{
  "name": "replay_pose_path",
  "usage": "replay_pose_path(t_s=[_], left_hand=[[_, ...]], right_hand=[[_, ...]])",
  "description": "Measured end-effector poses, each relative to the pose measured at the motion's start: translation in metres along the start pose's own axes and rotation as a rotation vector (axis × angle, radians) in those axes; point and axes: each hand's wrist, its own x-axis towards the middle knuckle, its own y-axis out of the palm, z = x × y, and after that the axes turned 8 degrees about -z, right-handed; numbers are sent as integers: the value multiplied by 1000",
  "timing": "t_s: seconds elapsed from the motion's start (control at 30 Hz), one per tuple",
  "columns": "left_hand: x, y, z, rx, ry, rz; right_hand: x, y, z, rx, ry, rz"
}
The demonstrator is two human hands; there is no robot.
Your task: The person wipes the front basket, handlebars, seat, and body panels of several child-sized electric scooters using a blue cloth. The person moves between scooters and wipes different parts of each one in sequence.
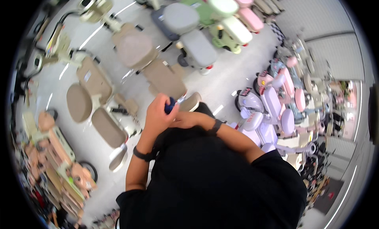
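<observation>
My left hand [159, 115] is closed around a small dark blue object [169, 105] in front of my body. The blue part shows between the thumb and fingers; its exact kind is too blurred to tell. My right hand [187, 119] lies against the left one, just to its right and partly covered by it. Its fingertips are hidden, so whether it also grips something cannot be seen. Just ahead of both hands are the brown rear seat [166, 78] of an electric scooter and a beige-brown part [190, 101].
Scooters with brown seats [108, 126] stand at the left, beside peach-coloured ones [57, 143]. Grey [199, 48] and green-and-white scooters [235, 30] are parked ahead. Lilac [271, 101] and pink scooters [286, 82] line the right, before roller shutters [334, 55]. Glossy pale floor [228, 72] runs between them.
</observation>
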Motion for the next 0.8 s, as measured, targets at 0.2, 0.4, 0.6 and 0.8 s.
replay_pose_path(t_s=[0.2,0.4,0.6,0.8], left_hand=[[17,34,-40,130,118,-55],[46,68,-85,143,126,-154],[58,137,-111,178,25,-46],[68,199,-136,198,-132,-232]], right_hand=[[15,-39,2,228,-129,-270],[-7,-138,35,688,130,-204],[1,-195,-32,846,75,-447],[-17,-240,-55,1070,155,-694]])
